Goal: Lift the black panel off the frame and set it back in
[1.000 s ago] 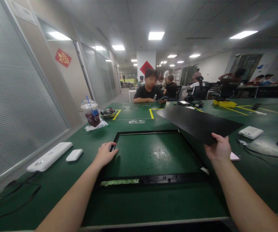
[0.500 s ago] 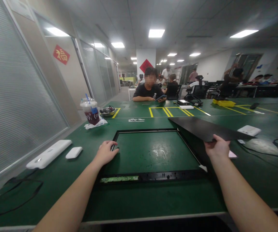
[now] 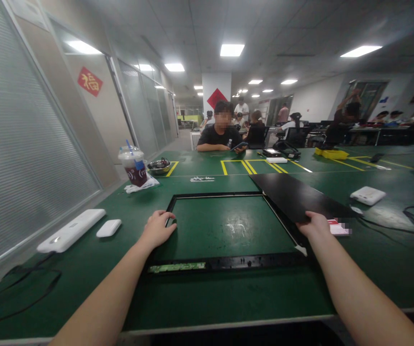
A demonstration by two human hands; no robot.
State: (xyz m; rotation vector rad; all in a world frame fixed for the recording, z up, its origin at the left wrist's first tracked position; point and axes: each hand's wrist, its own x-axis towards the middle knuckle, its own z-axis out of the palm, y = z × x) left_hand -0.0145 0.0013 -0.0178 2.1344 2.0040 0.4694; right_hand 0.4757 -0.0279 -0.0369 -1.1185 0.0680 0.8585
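Well, the left hand [image 3: 159, 228] clasps the left side of a black frame [image 3: 257, 262], fingers curled over it, near the front edge of the bench [image 3: 228, 302]. Just right of it, the right hand [image 3: 315, 226] pinches a black sheet [image 3: 298, 192], thumb on top; whether the sheet touches the bench I can't tell. A drink cup [image 3: 135, 169] stands toward the left edge.

A long green desk [image 3: 225, 300], striped with yellow tape [image 3: 224, 167] at its far side.
A black frame [image 3: 228, 263] lies near the front edge; left of it, a long white box [image 3: 72, 230] and a small white case [image 3: 109, 228]. Beyond sit crumpled tissue [image 3: 148, 184] under a drink cup [image 3: 135, 170], a metal bowl [image 3: 159, 171] close by, and, off right, a yellow tray [image 3: 331, 154] and a rounded white block [image 3: 367, 195].
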